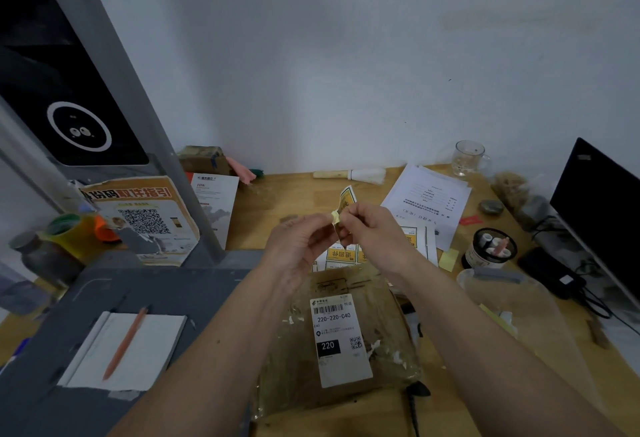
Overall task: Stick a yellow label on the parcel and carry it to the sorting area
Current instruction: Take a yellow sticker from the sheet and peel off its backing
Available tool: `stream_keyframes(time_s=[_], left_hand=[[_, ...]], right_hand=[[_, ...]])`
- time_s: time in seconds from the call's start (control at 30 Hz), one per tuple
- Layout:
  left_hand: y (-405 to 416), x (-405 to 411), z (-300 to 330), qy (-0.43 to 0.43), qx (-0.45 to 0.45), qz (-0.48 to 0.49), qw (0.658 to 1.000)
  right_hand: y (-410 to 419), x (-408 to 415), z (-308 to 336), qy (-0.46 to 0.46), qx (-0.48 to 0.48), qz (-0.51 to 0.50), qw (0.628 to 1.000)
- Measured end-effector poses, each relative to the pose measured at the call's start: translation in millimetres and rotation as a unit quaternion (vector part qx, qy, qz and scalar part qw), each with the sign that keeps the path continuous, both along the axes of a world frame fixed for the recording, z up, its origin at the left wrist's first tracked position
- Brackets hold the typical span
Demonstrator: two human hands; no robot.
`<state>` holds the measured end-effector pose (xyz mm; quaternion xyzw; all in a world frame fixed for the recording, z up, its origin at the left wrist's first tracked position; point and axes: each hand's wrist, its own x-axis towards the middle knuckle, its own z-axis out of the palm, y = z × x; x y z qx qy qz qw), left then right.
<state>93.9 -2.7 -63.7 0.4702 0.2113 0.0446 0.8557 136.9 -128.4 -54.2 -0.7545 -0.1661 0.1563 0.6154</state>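
Parcel (341,339) lay flat near desk's (277,201) front edge, plastic-wrapped, likely light, slippery; best gripped by side edges. Above it, left hand (294,246) and right hand (370,232) pinched yellow label (346,202), peeling backing.

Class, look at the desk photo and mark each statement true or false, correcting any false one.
1. Both hands hold the yellow label above the parcel. True: the left hand and right hand pinch it.
2. The parcel bears a white shipping label reading 220-220-C40. True.
3. The orange pen lies on the parcel. False: it lies on the white notebook.
4. The glass mug stands at the desk's near edge. False: it stands by the wall.
5. The yellow label is stuck on the parcel. False: not yet.
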Motion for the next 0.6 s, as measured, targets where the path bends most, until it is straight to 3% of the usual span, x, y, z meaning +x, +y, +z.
stream_keyframes(time_s=[0.3, 0.43, 0.6], left_hand=[[1.0, 1.4, -0.6, 0.006, -0.018, 0.009, 1.0], [-0.2, 1.7, 0.3, 0.004, 0.02, 0.013, 1.0], [-3.6, 1.9, -2.1, 0.008, 0.068, 0.01, 0.998]], right_hand=[[1.0, 1.1, 1.0, 0.009, 0.008, -0.003, 1.0], [3.1, -0.9, 3.5, 0.067, 0.091, -0.033, 0.993], [3.9, -0.5, 2.9, 0.026, 0.058, -0.06, 0.996]])
